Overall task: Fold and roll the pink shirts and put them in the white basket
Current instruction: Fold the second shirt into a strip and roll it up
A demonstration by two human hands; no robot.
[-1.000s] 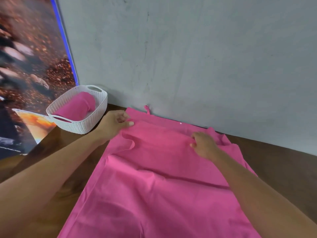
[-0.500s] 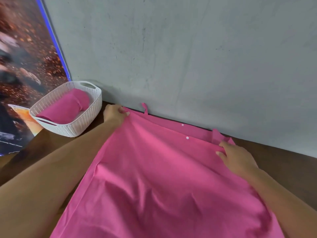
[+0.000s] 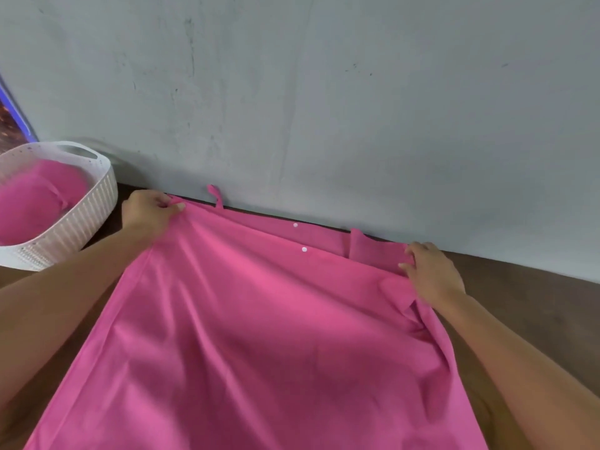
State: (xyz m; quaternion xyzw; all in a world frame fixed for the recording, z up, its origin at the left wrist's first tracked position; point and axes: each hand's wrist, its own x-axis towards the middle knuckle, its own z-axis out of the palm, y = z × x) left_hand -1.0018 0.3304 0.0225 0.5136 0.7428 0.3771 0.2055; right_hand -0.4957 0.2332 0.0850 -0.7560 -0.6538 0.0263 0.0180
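Observation:
A pink shirt (image 3: 253, 336) lies spread over the brown table, its far edge against the wall, with two white buttons showing near that edge. My left hand (image 3: 147, 214) pinches the shirt's far left corner. My right hand (image 3: 431, 271) grips the cloth at the far right corner, fingers curled into the fabric. At the far left stands the white basket (image 3: 94, 203), and a rolled pink shirt (image 3: 35, 196) lies inside it.
A grey wall (image 3: 324, 92) rises right behind the shirt. The brown table (image 3: 535, 303) shows bare wood to the right of the shirt. A dark poster with a blue edge (image 3: 13, 125) stands at the far left behind the basket.
Both hands moved outward from the shirt's middle to its far corners, pulling the top layer flat. The folds near the collar have smoothed out. The view shifted right.

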